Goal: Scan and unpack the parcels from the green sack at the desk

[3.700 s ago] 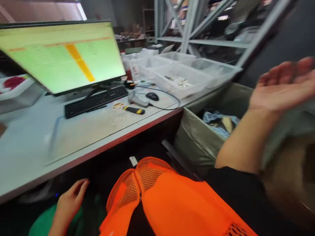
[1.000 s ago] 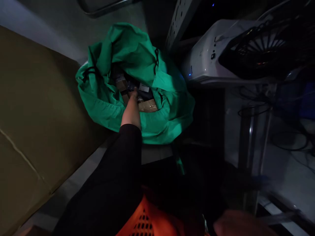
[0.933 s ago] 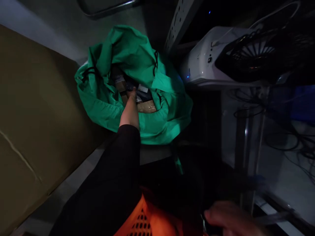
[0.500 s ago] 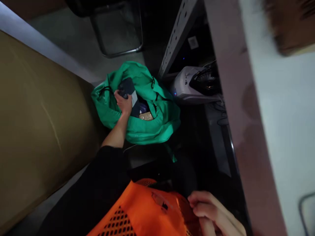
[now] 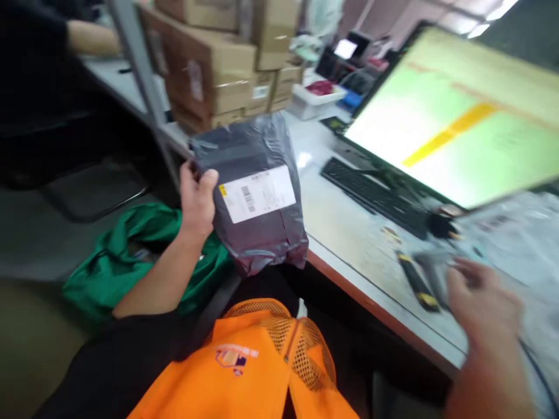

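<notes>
My left hand (image 5: 196, 198) grips the left edge of a dark grey plastic parcel (image 5: 253, 192) with a white barcode label, held up in front of the desk edge. Below it on the floor lies the green bag (image 5: 126, 256). My right hand (image 5: 480, 297) is blurred over the desk, reaching onto a grey handheld scanner (image 5: 432, 273) beside a black and yellow tool (image 5: 417, 282); its fingers curl but the grip is unclear.
A monitor (image 5: 458, 116) with a green spreadsheet and a black keyboard (image 5: 375, 195) stand on the white desk (image 5: 345, 233). Cardboard boxes (image 5: 218, 64) are stacked at the back. Another person's arm (image 5: 87, 38) shows at top left.
My left hand lifted the grey parcel out of the green bag up to desk height. My right hand moved from my lap to the scanner on the desk.
</notes>
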A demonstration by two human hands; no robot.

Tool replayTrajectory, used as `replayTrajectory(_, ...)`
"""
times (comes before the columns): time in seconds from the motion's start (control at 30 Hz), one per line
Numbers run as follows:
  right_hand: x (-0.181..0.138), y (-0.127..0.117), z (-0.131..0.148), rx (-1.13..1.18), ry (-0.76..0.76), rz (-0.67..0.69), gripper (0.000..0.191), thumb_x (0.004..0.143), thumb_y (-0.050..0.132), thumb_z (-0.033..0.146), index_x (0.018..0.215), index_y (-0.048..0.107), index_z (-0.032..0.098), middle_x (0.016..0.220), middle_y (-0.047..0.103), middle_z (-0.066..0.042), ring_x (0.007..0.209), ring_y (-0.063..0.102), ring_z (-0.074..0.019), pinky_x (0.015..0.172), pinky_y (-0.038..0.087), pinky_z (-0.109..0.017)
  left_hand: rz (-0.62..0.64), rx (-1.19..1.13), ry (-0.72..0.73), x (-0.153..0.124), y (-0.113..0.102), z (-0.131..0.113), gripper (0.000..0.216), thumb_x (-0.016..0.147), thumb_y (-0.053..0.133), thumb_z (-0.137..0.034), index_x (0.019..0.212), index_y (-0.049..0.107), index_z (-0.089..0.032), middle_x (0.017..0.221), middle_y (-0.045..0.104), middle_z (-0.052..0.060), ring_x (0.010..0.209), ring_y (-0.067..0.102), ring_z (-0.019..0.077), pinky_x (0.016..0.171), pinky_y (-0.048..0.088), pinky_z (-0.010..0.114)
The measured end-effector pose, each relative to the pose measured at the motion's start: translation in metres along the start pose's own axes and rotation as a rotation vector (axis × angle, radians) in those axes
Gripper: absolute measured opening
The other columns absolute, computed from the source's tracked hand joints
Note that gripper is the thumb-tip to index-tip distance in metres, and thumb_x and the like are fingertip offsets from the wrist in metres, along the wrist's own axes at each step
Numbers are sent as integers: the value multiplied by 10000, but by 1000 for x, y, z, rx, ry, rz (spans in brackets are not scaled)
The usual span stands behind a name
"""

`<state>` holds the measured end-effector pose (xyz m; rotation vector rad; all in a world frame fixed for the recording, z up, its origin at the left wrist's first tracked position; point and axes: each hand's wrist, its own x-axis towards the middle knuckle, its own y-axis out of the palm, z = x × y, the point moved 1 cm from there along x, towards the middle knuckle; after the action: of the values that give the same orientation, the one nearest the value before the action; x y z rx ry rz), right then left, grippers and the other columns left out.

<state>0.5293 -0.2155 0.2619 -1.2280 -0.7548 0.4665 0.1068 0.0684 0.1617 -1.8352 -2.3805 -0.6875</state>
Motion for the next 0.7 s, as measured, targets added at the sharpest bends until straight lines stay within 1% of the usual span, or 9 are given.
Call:
replayTrajectory(0.03,7,-2,-13,-43,121,18,438,1004,433,382,1346,593,159,1230,697,-257,1186,683,-386,1005,522,-478,113,-22,-107,-11,41,3,380,868,658,-462,1193,569,-287,1117,713,21,1076,724,230,972,601,361)
replayTrajectory(0.07,15,0,-24,-54,122,124,533,1017,420,426,1419,546,100,1329,657,-279,1260,646,-387,1062,490,-465,225,-21,-212,-23,81,9,384,887,662,-453,1214,555,-282,1108,717,30,1044,733,230,934,613,360)
replayTrajectory(0.13,29,7,-44,-60,199,132,596,983,512,449,1427,552,54,1393,623,-297,1310,606,-416,1091,468,-486,406,19,-382,-51,149,21,402,915,681,-406,1256,534,-251,1103,720,57,1006,738,231,890,613,351)
replayTrajectory(0.17,35,13,-53,-76,224,153,637,973,539,479,1439,551,44,1408,612,-306,1318,597,-427,1078,476,-498,469,51,-438,-64,176,28,417,922,692,-378,1275,525,-232,1112,720,73,994,736,228,888,606,347)
replayTrajectory(0.23,41,26,-66,-127,288,187,691,961,564,525,1448,549,36,1408,604,-321,1308,598,-443,1043,495,-514,563,107,-513,-85,212,41,455,916,719,-333,1298,514,-195,1111,724,106,966,732,231,894,593,359)
replayTrajectory(0.33,39,43,-76,-194,329,270,660,968,562,511,1421,561,32,1367,622,-326,1272,622,-439,1014,506,-512,675,136,-560,-103,230,55,509,889,752,-293,1325,517,-173,1075,737,120,919,734,242,884,588,380)
replayTrajectory(0.47,36,50,-75,-199,317,280,526,970,564,348,1351,587,-13,1309,632,-363,1238,639,-428,987,502,-499,795,96,-566,-108,223,60,551,929,688,-282,1428,463,-219,1118,740,91,905,734,217,839,593,342)
replayTrajectory(0.57,40,31,-75,-129,236,302,546,1004,526,461,1227,650,-22,1200,671,-342,1151,683,-380,891,513,-410,848,72,-555,-105,218,59,571,948,661,-292,1468,436,-229,1158,734,94,941,731,214,850,591,333)
replayTrajectory(0.7,47,-13,-70,65,55,314,532,1022,468,524,1048,698,45,975,709,-208,871,716,-211,693,463,-276,865,70,-533,-104,218,60,598,959,644,-292,1501,405,-211,1198,723,112,974,722,217,899,583,352)
